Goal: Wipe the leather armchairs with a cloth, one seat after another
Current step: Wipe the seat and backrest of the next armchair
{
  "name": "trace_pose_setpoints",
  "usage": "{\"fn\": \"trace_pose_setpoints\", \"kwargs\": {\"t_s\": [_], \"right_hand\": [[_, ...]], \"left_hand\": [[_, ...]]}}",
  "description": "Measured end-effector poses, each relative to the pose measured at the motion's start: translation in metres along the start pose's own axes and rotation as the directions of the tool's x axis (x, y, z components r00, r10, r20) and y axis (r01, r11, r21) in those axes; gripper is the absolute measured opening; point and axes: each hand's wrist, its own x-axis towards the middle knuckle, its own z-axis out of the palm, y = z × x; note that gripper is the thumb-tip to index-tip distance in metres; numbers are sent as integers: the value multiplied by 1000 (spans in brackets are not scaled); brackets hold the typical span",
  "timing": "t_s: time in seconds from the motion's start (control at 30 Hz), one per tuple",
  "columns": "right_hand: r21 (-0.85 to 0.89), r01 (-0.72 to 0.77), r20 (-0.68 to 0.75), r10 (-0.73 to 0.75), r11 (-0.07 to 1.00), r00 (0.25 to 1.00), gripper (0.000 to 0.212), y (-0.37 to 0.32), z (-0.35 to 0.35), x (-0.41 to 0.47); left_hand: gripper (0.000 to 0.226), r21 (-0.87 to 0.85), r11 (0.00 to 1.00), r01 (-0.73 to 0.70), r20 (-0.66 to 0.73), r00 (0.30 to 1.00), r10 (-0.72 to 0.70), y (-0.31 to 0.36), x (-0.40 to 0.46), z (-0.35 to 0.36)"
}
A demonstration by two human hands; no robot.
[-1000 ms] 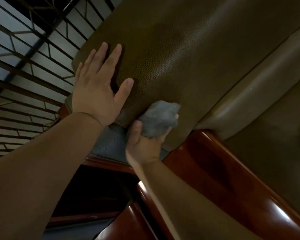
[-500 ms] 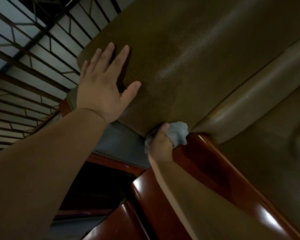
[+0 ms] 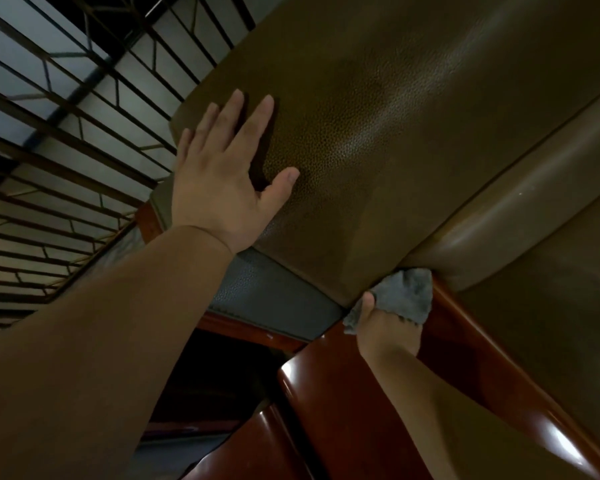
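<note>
The brown leather cushion (image 3: 378, 140) rests on the glossy wooden frame (image 3: 343, 403); a flat hand (image 3: 222, 188) lies on it.

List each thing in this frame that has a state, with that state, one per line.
left hand: open, flat, palm pressed on the cushion.
right hand: closed, grip on the cloth.
cloth: bunched, pushed into the corner where cushion meets armrest.
leather cushion: held down at its edge.
wooden armrest: glossy, cloth touching its upper end.

Two hands, left hand (image 3: 219, 188) and right hand (image 3: 385, 330), one cloth (image 3: 407, 296), one leather cushion (image 3: 395, 133).
</note>
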Motion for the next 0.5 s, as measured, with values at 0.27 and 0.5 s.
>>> {"fn": "trace_pose_setpoints", "kwargs": {"t_s": [0.27,0.5], "right_hand": [[333,24,60,-46,943,997,62,-21,-28,-21],[648,38,130,-159,761,979,58,-36,-100,-37]], "left_hand": [[81,5,1000,18,34,999,-19,-1,1,-2],[79,10,998,56,77,995,-57,5,0,-6]]}}
